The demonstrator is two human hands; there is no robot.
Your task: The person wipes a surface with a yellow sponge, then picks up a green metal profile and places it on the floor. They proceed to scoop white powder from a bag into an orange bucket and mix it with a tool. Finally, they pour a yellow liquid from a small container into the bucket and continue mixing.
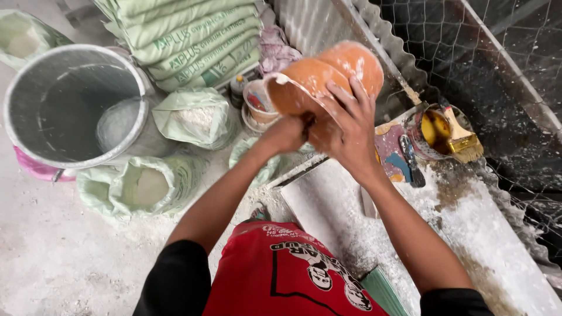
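Both my hands hold up an orange rubbery mould point(328, 73) with a white rim, lifted above the bench. My right hand point(345, 126) lies spread over its near side, fingers apart and pressed on the orange skin. My left hand point(285, 134) grips the mould's lower edge from underneath, fist closed. Both hands are dusted with white plaster. The inside of the mould is hidden from me.
A large grey bin point(73, 105) stands at the left with open plaster bags point(143, 187) around it and stacked sacks point(193, 41) behind. On the white-crusted bench point(468, 234) sits a pot with a brush point(456, 137) and a scraper point(410, 161). Wire mesh point(503, 64) borders the right.
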